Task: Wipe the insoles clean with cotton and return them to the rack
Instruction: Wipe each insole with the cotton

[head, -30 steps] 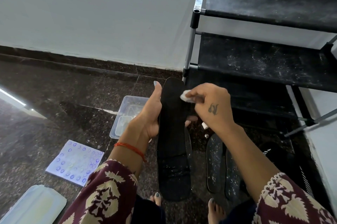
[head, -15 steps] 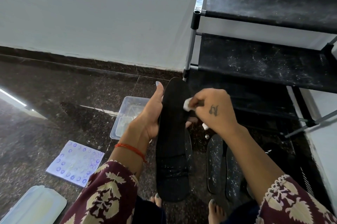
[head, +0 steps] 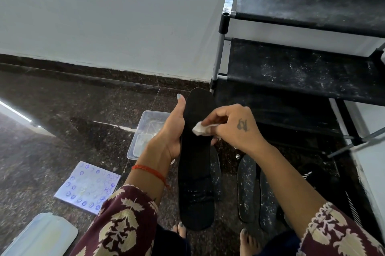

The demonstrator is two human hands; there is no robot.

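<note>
Single view: head-worn wide-angle camera, looking forward and down from above. Close on both forearms and insole [head: 195,151] at frame centre. Floor [head: 62,120] fills lower left, wall [head: 104,16] top, rack [head: 302,68] upper right. Edges curve noticeably. No second view.

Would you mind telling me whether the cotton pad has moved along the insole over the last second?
Yes. The cotton pad, pinched by the right hand, has slid down the insole, away from its rounded top end near the rack's post.
</note>
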